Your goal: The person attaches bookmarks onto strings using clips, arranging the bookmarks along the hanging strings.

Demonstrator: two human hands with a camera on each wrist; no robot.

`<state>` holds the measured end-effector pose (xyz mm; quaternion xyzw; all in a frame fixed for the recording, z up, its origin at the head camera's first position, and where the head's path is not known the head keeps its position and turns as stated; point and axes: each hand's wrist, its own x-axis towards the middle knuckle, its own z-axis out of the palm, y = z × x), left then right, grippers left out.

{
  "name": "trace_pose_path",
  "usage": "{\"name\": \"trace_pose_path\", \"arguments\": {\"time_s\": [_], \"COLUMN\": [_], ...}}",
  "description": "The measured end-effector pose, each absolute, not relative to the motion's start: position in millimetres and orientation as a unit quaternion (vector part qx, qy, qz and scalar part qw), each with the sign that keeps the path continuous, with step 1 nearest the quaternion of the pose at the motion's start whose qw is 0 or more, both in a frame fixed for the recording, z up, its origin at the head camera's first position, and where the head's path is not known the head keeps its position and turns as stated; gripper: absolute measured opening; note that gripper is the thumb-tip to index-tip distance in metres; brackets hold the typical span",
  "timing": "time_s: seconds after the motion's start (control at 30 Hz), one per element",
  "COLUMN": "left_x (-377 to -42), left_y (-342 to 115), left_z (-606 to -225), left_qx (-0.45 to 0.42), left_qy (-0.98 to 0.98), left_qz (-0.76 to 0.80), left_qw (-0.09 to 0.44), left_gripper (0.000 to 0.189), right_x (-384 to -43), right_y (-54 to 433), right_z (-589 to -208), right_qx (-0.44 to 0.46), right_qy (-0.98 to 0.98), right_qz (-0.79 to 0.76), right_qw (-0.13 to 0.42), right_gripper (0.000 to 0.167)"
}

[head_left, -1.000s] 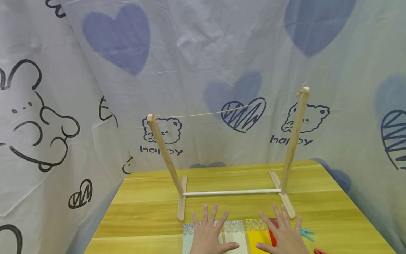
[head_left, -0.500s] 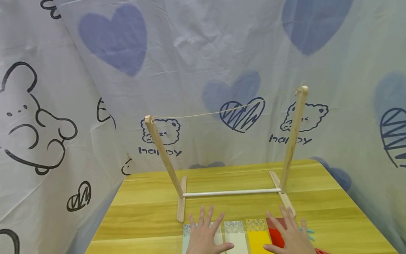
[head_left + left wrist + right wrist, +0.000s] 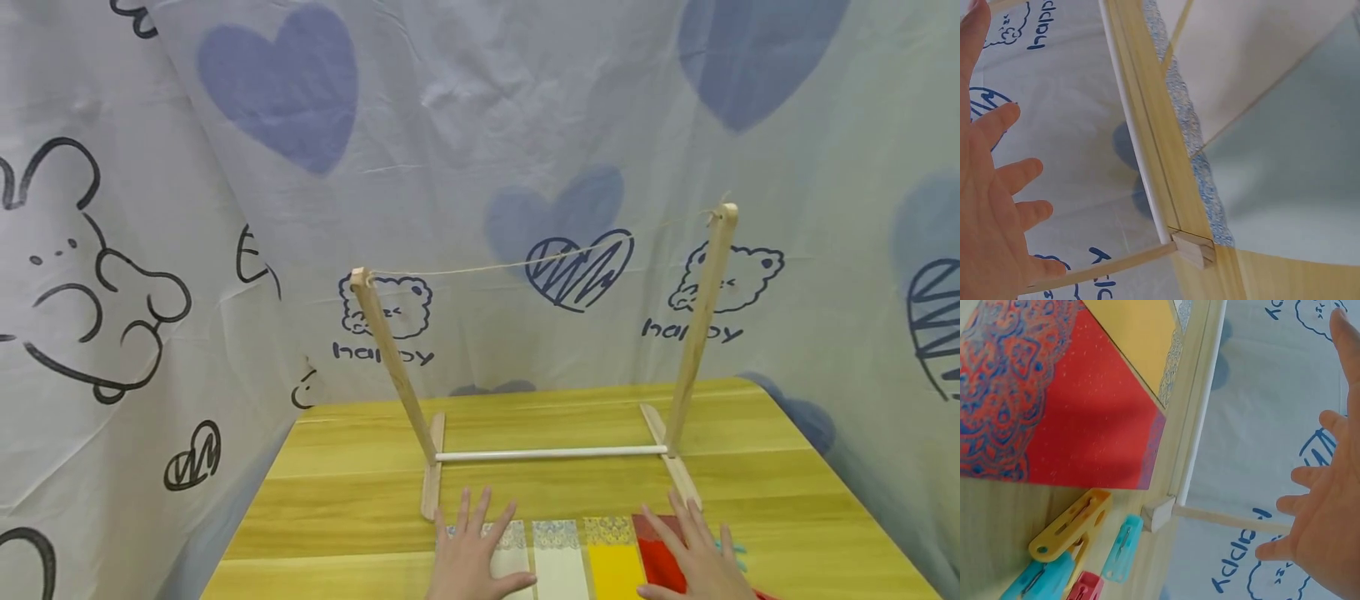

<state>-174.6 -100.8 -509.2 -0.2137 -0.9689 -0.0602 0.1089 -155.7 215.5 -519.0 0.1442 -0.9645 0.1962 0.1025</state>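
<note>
My left hand (image 3: 471, 554), fingers spread, is over the left end of a row of patterned-edge paper cards, covering much of a pale blue card (image 3: 1285, 187) and part of a white card (image 3: 512, 542). A second white card (image 3: 561, 571) and a yellow card (image 3: 617, 573) lie between the hands. With fingers splayed too, my right hand (image 3: 699, 557) overlaps the red card (image 3: 656, 554) at the right end. Neither hand grips anything. Beside the red card lie a yellow clothespin (image 3: 1069, 531), a teal clothespin (image 3: 1122, 549) and a red clothespin (image 3: 1087, 586).
Behind the cards stands a wooden frame with a left post (image 3: 393, 367), a right post (image 3: 701, 333) and a white rod (image 3: 551, 454) low between them. A thin string (image 3: 480, 269) joins the post tops. Printed cloth (image 3: 465, 108) hangs behind the wooden table (image 3: 315, 517).
My hands have moved apart, the left one leftward and the right one rightward. More of the red card and the white card beside the left hand shows. The frame and cards stay in place.
</note>
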Motion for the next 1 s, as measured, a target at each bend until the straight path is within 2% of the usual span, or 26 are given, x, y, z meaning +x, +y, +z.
{"name": "trace_pose_path", "arguments": {"time_s": [0.17,0.4,0.47,0.6,0.77,0.9,1.0], "left_x": [-175,-178,-178,-178,-181,-184,-186], "left_y": [-106,-115,-119,-126,-131,-137,-141], "left_z": [-517,-526,-528,-535,-542,-544,-543], "left_qx": [-0.226,-0.257,-0.258,-0.265,-0.276,-0.271,-0.267], "left_qy": [-0.965,-0.956,-0.957,-0.955,-0.952,-0.956,-0.958], "left_qz": [-0.064,-0.074,-0.073,-0.078,-0.068,-0.075,-0.081], "left_qw": [0.12,0.123,0.114,0.103,0.112,0.084,0.062], "left_gripper": [0.083,0.081,0.079,0.078,0.08,0.079,0.08], "right_x": [-155,-152,-152,-150,-149,-151,-152], "right_y": [223,239,244,254,269,286,302], "right_z": [-524,-533,-536,-538,-540,-546,-554], "right_qx": [0.15,0.169,0.165,0.139,0.109,0.103,0.099], "right_qy": [-0.961,-0.955,-0.957,-0.961,-0.966,-0.965,-0.952], "right_qz": [0.212,0.213,0.216,0.23,0.233,0.238,0.28], "right_qw": [0.096,0.115,0.104,0.058,0.014,-0.036,-0.074], "right_gripper": [0.083,0.089,0.085,0.076,0.075,0.074,0.064]}}
